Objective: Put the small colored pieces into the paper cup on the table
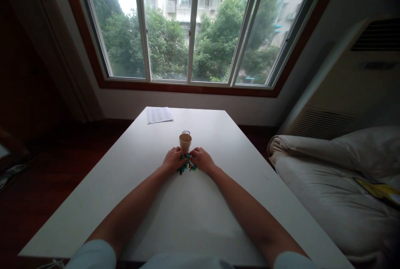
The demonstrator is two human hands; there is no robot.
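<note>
Low, 2 hands [173,158] [201,159] palm-down around colourful pieces [182,168]

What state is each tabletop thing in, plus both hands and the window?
Tan, tapered, paper-like cup: upright, uncovered, contents unclear.
Small multicoloured plastic-looking pieces: loose, heaped between the hands.
White printed paper sheets: flat, unevenly stacked.
Thin dark loop: lying beyond the cup.
Bare left hand: fingers bent at the pieces.
Bare right hand: likewise.
White-framed glass window: open or shut unclear.

Both arms [134,204] outstretched, left hand [173,159] and right hand [202,159] close together, fingers [194,152] bent.
</note>
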